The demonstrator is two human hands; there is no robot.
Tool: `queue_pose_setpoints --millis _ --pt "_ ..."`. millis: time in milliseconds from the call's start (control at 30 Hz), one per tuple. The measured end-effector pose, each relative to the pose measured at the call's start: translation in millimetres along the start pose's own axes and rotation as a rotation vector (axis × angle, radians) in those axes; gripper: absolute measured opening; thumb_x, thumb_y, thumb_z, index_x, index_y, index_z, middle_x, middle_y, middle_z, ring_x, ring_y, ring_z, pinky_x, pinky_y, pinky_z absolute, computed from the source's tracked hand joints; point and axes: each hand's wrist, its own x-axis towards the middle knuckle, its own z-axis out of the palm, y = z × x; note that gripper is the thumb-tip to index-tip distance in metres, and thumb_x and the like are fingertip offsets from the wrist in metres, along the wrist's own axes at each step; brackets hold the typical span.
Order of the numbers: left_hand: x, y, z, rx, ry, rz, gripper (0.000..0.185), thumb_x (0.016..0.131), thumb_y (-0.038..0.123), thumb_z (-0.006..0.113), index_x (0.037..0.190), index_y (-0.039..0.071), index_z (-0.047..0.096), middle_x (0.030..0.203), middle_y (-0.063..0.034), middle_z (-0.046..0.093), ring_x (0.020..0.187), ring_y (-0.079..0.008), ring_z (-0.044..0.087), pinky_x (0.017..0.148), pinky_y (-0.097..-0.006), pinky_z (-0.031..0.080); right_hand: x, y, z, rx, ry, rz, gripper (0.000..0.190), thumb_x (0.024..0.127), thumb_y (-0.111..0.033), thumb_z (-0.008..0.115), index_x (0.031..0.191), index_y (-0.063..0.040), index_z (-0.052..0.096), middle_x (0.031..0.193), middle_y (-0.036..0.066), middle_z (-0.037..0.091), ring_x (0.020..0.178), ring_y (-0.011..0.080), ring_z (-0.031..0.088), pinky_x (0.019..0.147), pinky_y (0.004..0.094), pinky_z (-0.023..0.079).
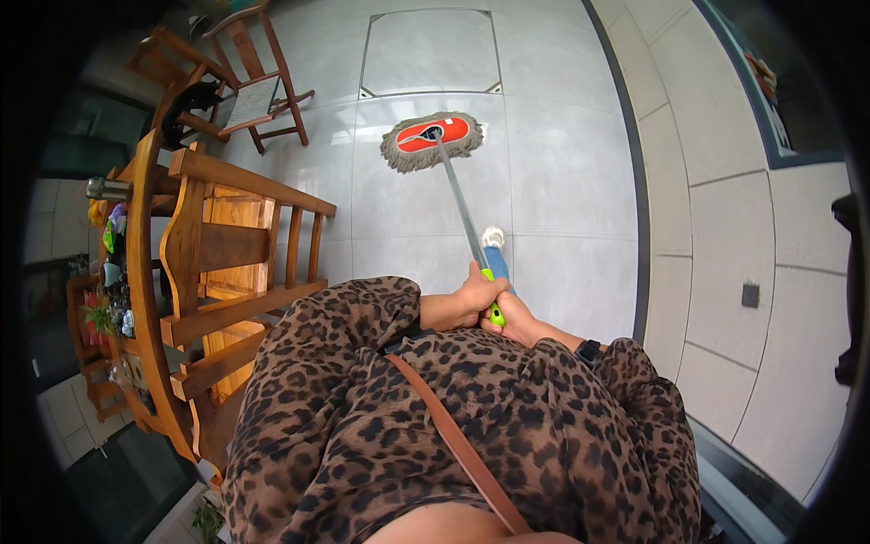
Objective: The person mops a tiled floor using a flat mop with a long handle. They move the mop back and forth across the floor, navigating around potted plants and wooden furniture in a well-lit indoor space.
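A dust mop with a grey fringed head [408, 153] and a red oval plate [411, 141] lies flat on the tiled floor ahead of me. Its metal pole [459, 197] slants back toward my body and ends in a lime-green grip [497, 314]. My left hand [479, 294] is wrapped around the upper part of that grip, thumb along the pole. Just below it, close to my waist, my right hand [515, 318] closes on the grip's end. Some fingers of both hands are hidden.
A wooden armchair [255, 248] and a long wooden table [144, 272] bearing tea things stand at my left. Farther ahead is a folding chair [262, 95] beside a black animal or dark item [194, 102]. A tiled wall [724, 224] runs along the right. A metal-framed floor panel [429, 51] lies beyond the mop.
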Motion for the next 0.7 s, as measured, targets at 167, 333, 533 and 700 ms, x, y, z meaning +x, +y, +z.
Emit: queue_pose_setpoints --millis 167,333,533,700 --pt "1.8 2.4 -6.5 -0.014 -0.012 -0.020 0.088 0.079 0.019 0.059 0.141 0.003 -0.002 0.101 -0.0217 0.045 0.058 -0.0191 0.048 0.039 -0.0309 0.043 4.5 -0.5 5.9 0.005 0.019 0.017 0.021 0.094 -0.026 0.033 0.086 -0.008 0.040 0.061 0.006 0.043 0.037 0.0166 0.035 0.032 0.0286 0.027" --pt "2.8 0.7 -11.0 0.017 -0.035 -0.014 0.067 0.080 0.019 0.058 0.130 0.001 0.018 0.098 -0.0189 0.045 0.068 -0.0209 0.051 0.043 -0.0308 0.046 6.8 0.7 12.8 0.033 0.072 -0.010 0.018 0.093 -0.021 0.031 0.087 -0.007 0.040 0.060 0.007 0.042 0.037 0.0175 0.034 0.031 0.0294 0.025" --pt "5.9 -4.9 -13.1 -0.002 0.019 -0.020 0.049 0.081 0.019 0.058 0.116 0.002 0.029 0.093 -0.0158 0.044 0.072 -0.0215 0.051 0.045 -0.0329 0.048 9.9 2.4 16.2 0.066 0.133 0.084 0.016 0.092 -0.018 0.031 0.087 -0.006 0.040 0.061 0.008 0.042 0.037 0.0174 0.033 0.030 0.0290 0.024" --pt "12.1 -6.6 -13.4 -0.029 -0.005 0.008 0.058 0.081 0.017 0.056 0.127 0.004 0.023 0.095 -0.0156 0.044 0.073 -0.0222 0.050 0.048 -0.0353 0.048 11.7 -0.6 13.7 0.054 0.099 0.063 0.017 0.093 -0.020 0.033 0.087 -0.007 0.040 0.062 0.007 0.042 0.038 0.0171 0.034 0.030 0.0283 0.023"
